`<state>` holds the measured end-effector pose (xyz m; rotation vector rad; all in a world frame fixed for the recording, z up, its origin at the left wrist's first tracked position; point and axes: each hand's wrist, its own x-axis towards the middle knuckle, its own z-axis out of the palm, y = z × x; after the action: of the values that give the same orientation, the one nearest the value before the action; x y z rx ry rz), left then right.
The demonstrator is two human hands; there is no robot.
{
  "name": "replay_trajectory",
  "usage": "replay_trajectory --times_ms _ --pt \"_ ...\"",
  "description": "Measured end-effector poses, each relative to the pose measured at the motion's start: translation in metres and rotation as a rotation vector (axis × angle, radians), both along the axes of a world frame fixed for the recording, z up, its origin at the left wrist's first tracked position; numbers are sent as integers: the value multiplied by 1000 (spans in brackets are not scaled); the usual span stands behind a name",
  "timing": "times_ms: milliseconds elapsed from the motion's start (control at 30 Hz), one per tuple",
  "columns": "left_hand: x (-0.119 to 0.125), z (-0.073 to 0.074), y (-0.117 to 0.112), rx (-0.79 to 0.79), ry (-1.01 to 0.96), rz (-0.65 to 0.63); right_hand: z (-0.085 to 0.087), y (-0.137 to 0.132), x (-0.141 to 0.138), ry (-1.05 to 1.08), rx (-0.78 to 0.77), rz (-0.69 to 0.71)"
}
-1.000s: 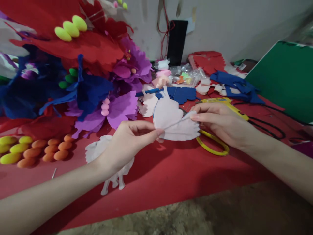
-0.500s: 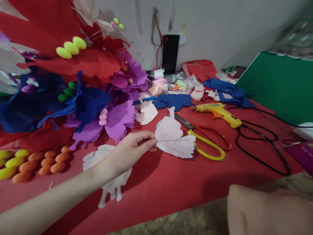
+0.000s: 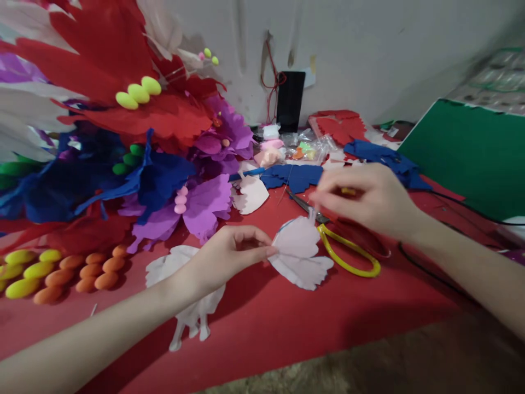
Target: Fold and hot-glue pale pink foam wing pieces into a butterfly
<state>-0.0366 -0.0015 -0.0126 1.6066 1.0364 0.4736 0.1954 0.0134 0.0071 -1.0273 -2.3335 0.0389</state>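
Observation:
My left hand (image 3: pixel 240 249) pinches a white butterfly-wing cutout (image 3: pixel 301 249) by its inner edge between thumb and fingers. The two lobes of the cutout fan out to the right above the red tabletop. My right hand (image 3: pixel 356 194), slightly blurred, has its thumb and fingers closed at the narrow tail of the upper lobe. Below that hand lie scissors (image 3: pixel 353 260) with one yellow and one red handle. Beneath my left forearm is another white wing cutout (image 3: pixel 191 312), partly covered. My right hand hides most of a yellow glue gun (image 3: pixel 348 191).
Large red (image 3: pixel 164 120), blue (image 3: pixel 159 175) and purple (image 3: pixel 209 205) fabric butterflies crowd the left. Yellow (image 3: pixel 24 287) and orange (image 3: pixel 107 280) oval pieces lie in front of them. A phone (image 3: pixel 290 101) leans on the wall, and a green board (image 3: pixel 467 158) stands right.
My right hand has come up from the lower right to the wing's tail. The white wing in my left hand has turned clockwise. The view has shifted slightly.

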Motion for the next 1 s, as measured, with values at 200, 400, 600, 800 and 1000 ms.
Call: replay_trajectory --times_ms 200,400,600,800,1000 --pt "0 1 2 -75 15 -19 -18 85 5 -415 99 2" --pt "-1 7 2 -178 81 -208 -33 109 -4 -651 139 71" --pt "-3 6 2 -145 64 -218 -28 110 -1 -664 229 108" --pt "-2 3 -1 -81 29 -194 -12 78 2 -512 362 113" --pt "3 2 -1 61 56 -315 -1 16 -1 -399 583 246"
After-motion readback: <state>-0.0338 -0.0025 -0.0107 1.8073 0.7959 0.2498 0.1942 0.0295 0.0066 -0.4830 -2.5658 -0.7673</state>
